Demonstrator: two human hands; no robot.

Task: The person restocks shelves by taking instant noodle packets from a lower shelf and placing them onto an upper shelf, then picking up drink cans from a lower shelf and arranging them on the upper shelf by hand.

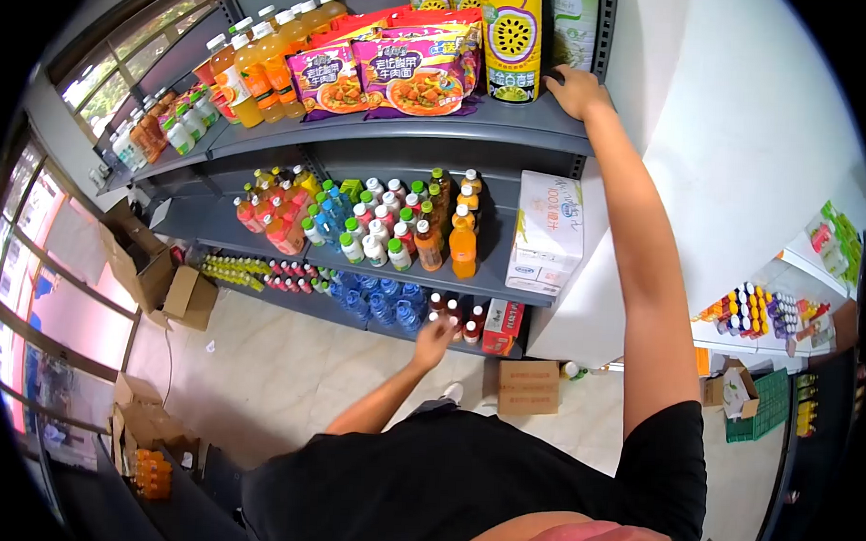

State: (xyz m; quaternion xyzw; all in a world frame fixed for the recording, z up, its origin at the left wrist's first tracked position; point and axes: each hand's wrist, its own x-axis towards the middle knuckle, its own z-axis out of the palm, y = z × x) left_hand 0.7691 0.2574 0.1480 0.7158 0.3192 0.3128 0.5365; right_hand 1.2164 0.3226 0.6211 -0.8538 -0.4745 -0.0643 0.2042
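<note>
My right hand reaches up to the right end of the top shelf. Its fingers are apart and rest by the base of a tall yellow drink container with a passion fruit picture. Just behind that hand stands a pale green-and-white container; whether the fingertips touch either one is hard to see. My left hand hangs lower down, loosely open, with no item visible in it. Beyond it, on the bottom shelf, are dark bottles with white caps. Purple instant noodle packets stand left of the yellow container.
Juice bottles line the top shelf's left part. The middle shelf holds several bottles and a white juice carton. A cardboard box sits on the floor below. Opened boxes lie left; a green crate stands right.
</note>
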